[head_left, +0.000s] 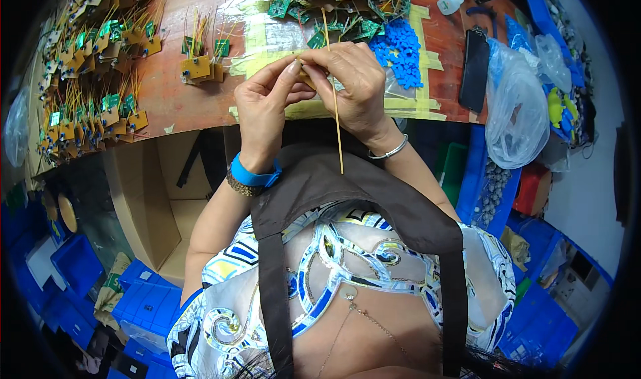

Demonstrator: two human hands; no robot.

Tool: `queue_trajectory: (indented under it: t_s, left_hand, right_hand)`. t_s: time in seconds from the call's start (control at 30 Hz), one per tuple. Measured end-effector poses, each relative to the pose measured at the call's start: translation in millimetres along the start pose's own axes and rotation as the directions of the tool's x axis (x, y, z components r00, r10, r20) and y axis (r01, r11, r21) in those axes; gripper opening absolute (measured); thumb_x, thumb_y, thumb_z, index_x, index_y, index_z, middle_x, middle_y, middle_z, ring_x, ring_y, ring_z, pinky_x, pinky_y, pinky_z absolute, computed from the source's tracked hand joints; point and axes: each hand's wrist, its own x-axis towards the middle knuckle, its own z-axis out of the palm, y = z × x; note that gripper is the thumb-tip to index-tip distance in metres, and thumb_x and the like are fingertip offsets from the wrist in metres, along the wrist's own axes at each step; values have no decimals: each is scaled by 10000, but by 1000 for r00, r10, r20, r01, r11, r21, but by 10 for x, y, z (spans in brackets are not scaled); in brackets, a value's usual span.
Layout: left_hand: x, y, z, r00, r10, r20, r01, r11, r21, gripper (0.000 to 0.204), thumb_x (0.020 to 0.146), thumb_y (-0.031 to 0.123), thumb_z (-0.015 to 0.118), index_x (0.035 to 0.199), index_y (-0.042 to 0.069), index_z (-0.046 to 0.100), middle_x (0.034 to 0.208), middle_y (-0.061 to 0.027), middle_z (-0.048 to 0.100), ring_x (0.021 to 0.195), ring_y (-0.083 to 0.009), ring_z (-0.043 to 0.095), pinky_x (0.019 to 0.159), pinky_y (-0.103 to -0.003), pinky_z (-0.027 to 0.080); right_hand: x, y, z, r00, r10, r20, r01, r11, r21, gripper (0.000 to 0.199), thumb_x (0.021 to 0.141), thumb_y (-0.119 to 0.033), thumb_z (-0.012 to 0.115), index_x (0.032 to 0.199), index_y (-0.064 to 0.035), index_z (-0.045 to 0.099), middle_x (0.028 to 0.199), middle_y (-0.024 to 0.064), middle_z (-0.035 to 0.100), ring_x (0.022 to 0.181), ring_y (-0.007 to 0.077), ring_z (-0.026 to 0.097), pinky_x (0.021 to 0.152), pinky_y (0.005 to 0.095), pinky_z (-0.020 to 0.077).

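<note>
Both of my hands meet above the front edge of the workbench. My left hand (266, 102) pinches a small orange board (306, 80), mostly hidden behind the fingers. In my right hand (354, 79) a thin wooden stick (337, 122) runs between the fingers, its lower end pointing toward my apron. The right thumb and forefinger tips also come together at the board, close to the left fingertips. What lies exactly between those tips is too small to make out. Just beyond the right hand lies a pile of small blue plastic parts (400, 52).
Wired orange and green circuit boards (93, 59) cover the bench's left side, with a smaller cluster (200, 69) nearer the middle and another heap (334, 5) behind my hands. On the right are a black phone (473, 69), a white bottle (451, 5) and a clear plastic bag (514, 112).
</note>
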Motion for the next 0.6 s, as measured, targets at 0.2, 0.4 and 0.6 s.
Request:
queue_trajectory:
  t_s: [0.2, 0.4, 0.6]
  left_hand:
    - [20, -69, -95, 997, 68, -23, -67, 997, 32, 240, 948, 97, 589, 1124, -56, 643, 915, -96, 688, 738, -132, 669, 682, -246, 575]
    - [103, -42, -538, 831, 495, -252, -383, 839, 386, 214, 927, 34, 607, 1116, -49, 665, 920, -90, 700, 750, -99, 639, 653, -244, 531]
    - [223, -8, -838, 603, 797, 29, -318, 207, 925, 206, 860, 39, 663, 1062, 20, 698, 800, -141, 672, 656, -237, 641, 589, -325, 490]
  right_hand:
    - [24, -39, 43, 999, -22, 25, 22, 999, 25, 270, 691, 10, 757, 944, -66, 697, 814, 65, 685, 764, 228, 655, 666, 325, 467]
    - [70, -35, -65, 999, 44, -27, -42, 997, 70, 307, 717, 20, 759, 1006, -63, 697, 879, 98, 693, 797, 254, 656, 697, 328, 497]
    - [13, 10, -89, 996, 87, 7, -87, 994, 68, 290, 724, 16, 759, 997, -62, 699, 878, 97, 696, 805, 248, 654, 701, 320, 496]
